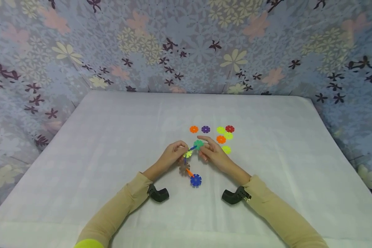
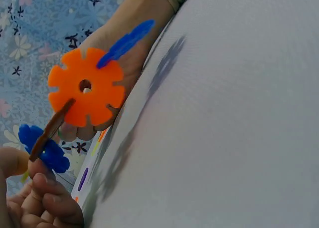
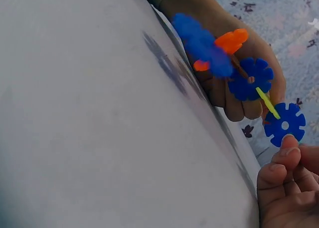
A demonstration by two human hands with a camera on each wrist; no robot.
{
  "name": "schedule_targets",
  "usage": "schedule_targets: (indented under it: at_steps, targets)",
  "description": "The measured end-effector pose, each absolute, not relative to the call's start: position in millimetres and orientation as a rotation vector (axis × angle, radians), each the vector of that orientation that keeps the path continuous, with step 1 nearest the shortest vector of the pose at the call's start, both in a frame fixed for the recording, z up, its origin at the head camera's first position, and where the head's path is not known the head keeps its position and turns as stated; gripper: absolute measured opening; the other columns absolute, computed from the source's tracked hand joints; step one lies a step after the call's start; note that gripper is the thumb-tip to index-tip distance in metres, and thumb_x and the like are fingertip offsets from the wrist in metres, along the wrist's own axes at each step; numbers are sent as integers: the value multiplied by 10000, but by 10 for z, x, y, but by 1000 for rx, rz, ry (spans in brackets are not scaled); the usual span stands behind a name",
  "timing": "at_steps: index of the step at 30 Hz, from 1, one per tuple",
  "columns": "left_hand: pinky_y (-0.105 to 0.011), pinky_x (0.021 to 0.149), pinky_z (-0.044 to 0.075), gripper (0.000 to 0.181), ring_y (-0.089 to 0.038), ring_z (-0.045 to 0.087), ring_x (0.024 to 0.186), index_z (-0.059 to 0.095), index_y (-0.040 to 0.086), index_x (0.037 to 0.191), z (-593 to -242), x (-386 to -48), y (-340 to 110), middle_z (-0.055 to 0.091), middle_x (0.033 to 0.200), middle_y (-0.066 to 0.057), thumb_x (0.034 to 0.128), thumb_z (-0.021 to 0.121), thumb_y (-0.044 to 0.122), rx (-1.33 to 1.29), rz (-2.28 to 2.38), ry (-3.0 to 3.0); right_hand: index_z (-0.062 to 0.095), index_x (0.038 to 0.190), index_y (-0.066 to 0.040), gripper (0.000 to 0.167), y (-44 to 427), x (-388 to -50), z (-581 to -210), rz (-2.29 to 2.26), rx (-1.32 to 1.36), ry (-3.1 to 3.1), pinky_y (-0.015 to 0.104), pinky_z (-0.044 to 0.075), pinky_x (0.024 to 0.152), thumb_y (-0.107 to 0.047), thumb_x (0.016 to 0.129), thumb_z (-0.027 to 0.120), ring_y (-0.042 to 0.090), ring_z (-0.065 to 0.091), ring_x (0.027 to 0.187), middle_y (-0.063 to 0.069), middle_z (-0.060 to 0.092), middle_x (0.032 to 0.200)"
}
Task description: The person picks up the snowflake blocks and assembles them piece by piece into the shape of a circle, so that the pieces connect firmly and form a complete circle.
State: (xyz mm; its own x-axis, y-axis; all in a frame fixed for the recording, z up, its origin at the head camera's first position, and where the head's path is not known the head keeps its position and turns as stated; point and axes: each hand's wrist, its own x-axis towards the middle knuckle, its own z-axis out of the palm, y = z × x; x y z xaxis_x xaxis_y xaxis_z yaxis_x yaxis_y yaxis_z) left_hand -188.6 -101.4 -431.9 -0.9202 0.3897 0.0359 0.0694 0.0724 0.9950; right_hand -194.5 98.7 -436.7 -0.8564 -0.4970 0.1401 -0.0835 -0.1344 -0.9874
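Observation:
A chain of notched, flower-shaped plastic discs hangs between both hands. In the head view my left hand (image 1: 174,153) pinches the yellow-green disc (image 1: 188,154), near a blue disc turned edge-on. My right hand (image 1: 215,153) pinches the green disc (image 1: 198,144) at the chain's upper end, its index finger reaching past the rim. Below hang a brown disc (image 1: 184,168), an orange disc (image 1: 189,173) turned edge-on and a blue disc (image 1: 196,180) at the lower end. The left wrist view shows the orange disc (image 2: 107,91) face-on; the right fingertips are partly hidden there.
Loose discs lie on the white-covered table (image 1: 111,124) beyond the right hand: orange (image 1: 194,129), purple (image 1: 206,129), red (image 1: 230,128), another orange (image 1: 221,139) and several yellow-green ones (image 1: 226,150). Flower-patterned cloth (image 1: 186,44) hangs behind. Black camera mounts (image 1: 234,196) sit at both wrists.

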Motion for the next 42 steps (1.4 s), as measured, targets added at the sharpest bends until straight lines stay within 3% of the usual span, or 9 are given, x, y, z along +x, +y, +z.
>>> schedule_targets:
  at_steps: [7, 10, 13, 18, 21, 23, 30, 36, 42]
  targets:
    - [-219, 368, 287, 225, -97, 348, 374, 555, 8, 1010, -4334, -1911, -1019, 379, 470, 27, 931, 499, 211, 488, 1818, 2182, 308, 1043, 75, 157, 917, -1944, -4382, -2075, -727, 1814, 196, 372, 473, 51, 924, 408, 109, 433, 500, 197, 534, 713]
    - [-228, 349, 268, 239, -115, 321, 352, 562, 3, 1019, -4320, -1922, -1020, 348, 443, 24, 934, 493, 215, 522, 1788, 2193, 349, 1016, 91, 136, 909, -1947, -4381, -2059, -753, 1873, 207, 373, 457, 59, 913, 432, 138, 444, 482, 298, 530, 742]
    - [-232, 348, 265, 223, -119, 312, 343, 560, -16, 1029, -4253, -1898, -1023, 341, 434, 22, 936, 490, 174, 524, 1803, 2176, 446, 1014, 89, 134, 910, -1965, -4386, -2014, -775, 2061, 228, 398, 481, 38, 897, 487, 184, 480, 521, 276, 561, 779]
    - [-206, 363, 264, 206, -72, 295, 345, 557, -62, 1031, -4062, -1797, -1014, 337, 449, 39, 921, 502, 104, 441, 1898, 2181, 545, 1107, 28, 232, 887, -2060, -4360, -1799, -830, 2526, 360, 410, 790, -67, 953, 399, 272, 512, 926, 169, 570, 1049]
    - [-202, 366, 266, 216, -57, 292, 351, 553, -91, 1030, -4035, -1773, -1009, 359, 462, 41, 915, 506, 85, 394, 1967, 2153, 412, 1283, 49, 372, 863, -2123, -4362, -1455, -907, 2708, 458, 237, 974, -93, 945, 343, 329, 286, 1229, 199, 417, 1297]
    - [-202, 365, 266, 213, -55, 295, 356, 550, -105, 1026, -4046, -1773, -1005, 382, 468, 33, 913, 503, 70, 391, 2009, 2127, 308, 1345, 64, 456, 842, -2143, -4375, -1190, -956, 2789, 479, 141, 1006, -110, 925, 342, 351, 120, 1296, 206, 307, 1374]
    - [-207, 377, 269, 204, -59, 308, 383, 558, -106, 1011, -4071, -1774, -1022, 392, 486, 10, 911, 509, 64, 411, 2039, 2128, 357, 1309, 82, 478, 821, -2176, -4416, -957, -993, 3000, 455, 140, 1014, -124, 885, 435, 384, 172, 1271, 230, 363, 1328]
    - [-208, 391, 269, 204, -63, 306, 403, 552, -113, 1012, -4061, -1770, -1025, 384, 492, -2, 912, 502, 57, 431, 2028, 2139, 340, 1339, 49, 509, 825, -2200, -4436, -684, -1063, 3033, 489, 82, 1013, -183, 893, 424, 388, 67, 1295, 178, 311, 1375]
    - [-194, 470, 325, 187, -60, 383, 492, 558, -138, 978, -4152, -1825, -1024, 495, 572, -16, 892, 520, 24, 391, 2059, 2155, 496, 1219, 64, 414, 844, -2209, -4441, -769, -1042, 3145, 442, 238, 963, -117, 850, 543, 385, 310, 1139, 223, 479, 1148]
